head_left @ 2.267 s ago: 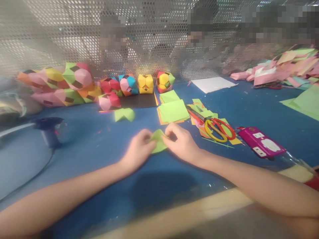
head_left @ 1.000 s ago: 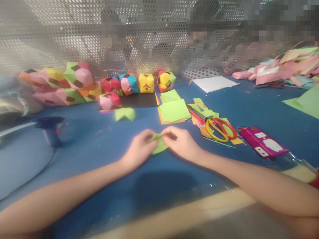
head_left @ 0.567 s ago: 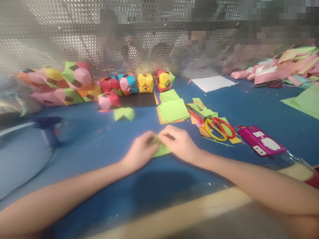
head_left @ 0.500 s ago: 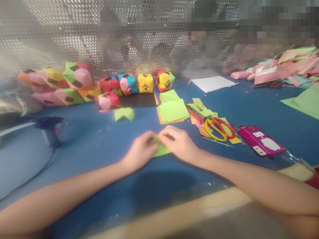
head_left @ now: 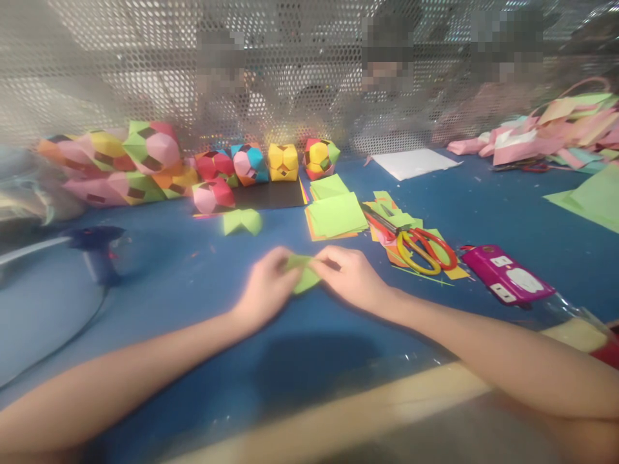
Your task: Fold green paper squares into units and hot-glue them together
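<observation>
Between my two hands, just above the blue table (head_left: 184, 283), is a small piece of green paper (head_left: 305, 278). My left hand (head_left: 271, 280) pinches its left side, thumb in front. On the other side, the fingertips of my right hand (head_left: 348, 274) close on its right edge. My hands partly cover the paper, so its folds are hard to make out. Beyond my left hand lies a folded green paper piece (head_left: 242, 222). A stack of green and orange paper squares (head_left: 337, 216) sits behind my right hand.
Scissors (head_left: 420, 248) with red and yellow handles rest on paper scraps to the right, beside a purple case (head_left: 507, 274). Colourful folded paper balls (head_left: 149, 147) line the perforated metal screen (head_left: 280, 64). A dark blue cup-like object (head_left: 99, 254) stands left. People are visible beyond the screen.
My left hand has shifted slightly left and up, and more of the green paper now shows between my hands. My right hand has barely moved.
</observation>
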Demonstrator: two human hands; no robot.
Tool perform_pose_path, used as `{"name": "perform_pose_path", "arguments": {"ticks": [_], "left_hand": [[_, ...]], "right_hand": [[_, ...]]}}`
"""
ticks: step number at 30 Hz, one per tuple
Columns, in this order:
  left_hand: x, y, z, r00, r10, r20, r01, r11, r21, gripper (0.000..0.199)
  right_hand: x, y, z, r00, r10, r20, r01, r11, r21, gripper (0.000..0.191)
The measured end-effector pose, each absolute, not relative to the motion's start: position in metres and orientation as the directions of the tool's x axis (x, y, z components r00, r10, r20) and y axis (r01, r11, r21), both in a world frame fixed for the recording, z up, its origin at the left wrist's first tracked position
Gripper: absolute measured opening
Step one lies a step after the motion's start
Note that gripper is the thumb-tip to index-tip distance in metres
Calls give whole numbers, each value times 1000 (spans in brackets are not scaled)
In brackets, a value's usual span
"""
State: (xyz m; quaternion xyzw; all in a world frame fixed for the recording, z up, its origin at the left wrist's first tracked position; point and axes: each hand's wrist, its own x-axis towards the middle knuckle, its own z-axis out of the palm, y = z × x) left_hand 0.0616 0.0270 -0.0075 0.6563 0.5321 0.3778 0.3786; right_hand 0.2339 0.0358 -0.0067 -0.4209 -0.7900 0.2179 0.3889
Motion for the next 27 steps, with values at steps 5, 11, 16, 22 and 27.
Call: {"name": "perform_pose_path", "arguments": {"ticks": [5, 11, 16, 22, 27], "left_hand": [[63, 27, -9, 147, 988, 56, 422, -113, 899, 9], [63, 26, -7, 129, 990, 66, 414, -114, 903, 7], [62, 28, -6, 69, 993, 96, 390, -116, 913, 5], [65, 27, -4, 106, 993, 56, 488, -101, 867, 11], [63, 29, -4, 81, 994, 69, 506, -101, 856, 9]], "right_hand": [[235, 37, -10, -339, 815, 471, 515, 579, -632, 21], [236, 36, -8, -357, 806, 472, 516, 591, -620, 23], [237, 38, -7, -348, 812, 469, 534, 583, -612, 28], [238, 38, -11, -359, 786, 504, 552, 614, -564, 29], [236, 36, -8, -374, 791, 484, 524, 611, -593, 21]]}}
